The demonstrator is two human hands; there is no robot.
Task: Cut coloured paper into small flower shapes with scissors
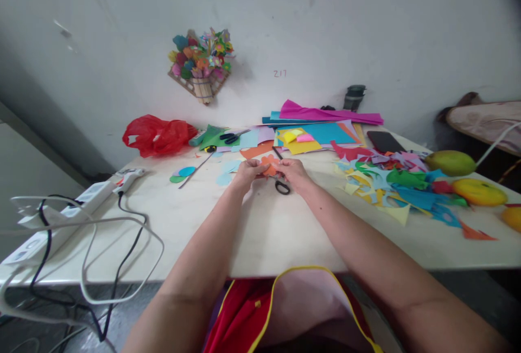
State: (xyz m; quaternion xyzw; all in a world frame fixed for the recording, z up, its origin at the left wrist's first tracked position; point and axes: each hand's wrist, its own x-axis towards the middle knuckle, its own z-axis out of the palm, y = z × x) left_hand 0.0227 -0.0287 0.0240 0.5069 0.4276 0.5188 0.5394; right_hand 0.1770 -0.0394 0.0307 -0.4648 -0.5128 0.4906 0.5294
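An orange paper flower point(268, 164) is held up between my two hands over the middle of the table. My left hand point(249, 173) pinches its left edge with thumb and forefinger. From the other side, my right hand point(293, 173) has its fingers closed at the flower's right edge. Black-handled scissors point(282, 187) show just below my right hand; their blades are mostly hidden. A dark pen-like stick point(277, 153) lies just beyond the flower. Behind it is a sheet of orange paper point(256, 151).
Coloured paper scraps point(378, 179) and mangoes point(480, 191) cover the right side, near a phone point(385, 141). Paper sheets point(334, 134) lie at the back. Left are a tape measure point(195, 171), paper circles point(186, 171), a red bag point(158, 135) and a power strip point(61, 223) with cables.
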